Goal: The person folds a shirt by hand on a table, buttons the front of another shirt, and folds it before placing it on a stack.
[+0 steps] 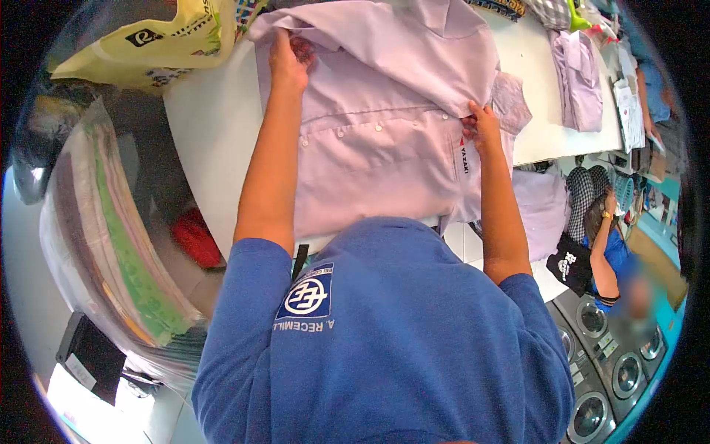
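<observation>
A pale lilac button-up shirt (370, 170) lies spread over the white table, its row of buttons running across the middle. Part of its fabric is folded over toward the far side, lifted in loose waves. My left hand (291, 63) grips the cloth at the far left corner, its fingers partly under the fold. At the right, my right hand (482, 127) pinches the shirt's edge near the end of the button row, just above the dark YAZAKI lettering (465, 160). A sleeve (512, 103) pokes out past my right hand.
On the white table (203, 140), a folded lilac garment (577, 81) lies at far right. A yellow bag (155, 44) stands far left; plastic-wrapped folded textiles (118, 229) are at left. Another person (606, 259) is at right, near front-loading machines (627, 375).
</observation>
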### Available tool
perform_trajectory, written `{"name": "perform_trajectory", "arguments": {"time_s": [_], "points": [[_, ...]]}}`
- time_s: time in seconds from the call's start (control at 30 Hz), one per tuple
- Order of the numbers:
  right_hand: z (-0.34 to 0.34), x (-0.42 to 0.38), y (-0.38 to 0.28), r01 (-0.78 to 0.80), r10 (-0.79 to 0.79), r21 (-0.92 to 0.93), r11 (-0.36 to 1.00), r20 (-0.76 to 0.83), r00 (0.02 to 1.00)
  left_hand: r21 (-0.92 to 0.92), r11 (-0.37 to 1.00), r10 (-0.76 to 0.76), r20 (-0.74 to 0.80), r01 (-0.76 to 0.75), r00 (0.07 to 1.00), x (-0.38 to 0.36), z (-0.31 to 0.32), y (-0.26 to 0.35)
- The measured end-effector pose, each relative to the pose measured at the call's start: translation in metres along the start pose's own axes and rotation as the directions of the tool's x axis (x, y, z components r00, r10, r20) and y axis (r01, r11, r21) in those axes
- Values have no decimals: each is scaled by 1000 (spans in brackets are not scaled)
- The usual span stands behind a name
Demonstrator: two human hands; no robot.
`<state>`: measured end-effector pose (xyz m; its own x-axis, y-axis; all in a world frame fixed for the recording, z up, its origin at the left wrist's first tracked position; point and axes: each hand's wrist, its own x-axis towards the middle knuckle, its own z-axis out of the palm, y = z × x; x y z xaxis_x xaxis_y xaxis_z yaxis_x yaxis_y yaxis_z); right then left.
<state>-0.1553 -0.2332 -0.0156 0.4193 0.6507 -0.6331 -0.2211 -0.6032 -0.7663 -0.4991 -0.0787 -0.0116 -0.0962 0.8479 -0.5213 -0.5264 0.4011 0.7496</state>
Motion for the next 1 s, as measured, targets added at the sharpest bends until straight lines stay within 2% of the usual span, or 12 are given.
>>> {"name": "perform_trajectory", "arguments": {"time_s": [0.13,0.2,0.33,0.53,0.6,0.67,0.73,0.8,0.9,0.93,0.97,1.0], "points": [[-9,3,-1,33,-33,-1,999,-66,997,-256,967,-10,-60,-6,998,-1,-5,9],[-13,3,-5,100,-98,50,994,-46,994,3,1000,31,16,-31,999,1,-19,15],[-31,5,-14,101,-101,-9,995,-170,980,174,969,172,41,-177,984,-28,-40,33],[-53,20,0,188,-187,-8,982,-170,968,179,982,53,48,-60,997,-60,-96,29],[-48,10,4,237,-226,46,970,-178,958,180,976,-120,-51,127,992,-58,-121,8],[-28,-11,1,449,-447,-130,884,-519,729,259,956,-124,-78,140,989,-73,-130,2],[-5,-22,0,482,-502,-180,858,-496,709,336,928,-130,-114,162,985,-90,-137,-1],[25,-33,3,645,-674,-257,720,-39,737,386,911,-117,-88,142,989,-102,-139,-2],[106,-55,13,754,-610,-273,597,456,648,525,843,-97,-65,117,993,-115,-141,-3],[136,-64,12,778,-570,-159,608,596,566,523,844,-95,-72,119,993,-119,-141,-4],[162,-79,-2,931,-564,-206,301,749,349,613,786,-65,-38,75,997,-122,-139,-4],[188,-86,-8,970,-502,-135,204,836,222,696,717,-41,-3,31,999,-125,-139,-5]]}}
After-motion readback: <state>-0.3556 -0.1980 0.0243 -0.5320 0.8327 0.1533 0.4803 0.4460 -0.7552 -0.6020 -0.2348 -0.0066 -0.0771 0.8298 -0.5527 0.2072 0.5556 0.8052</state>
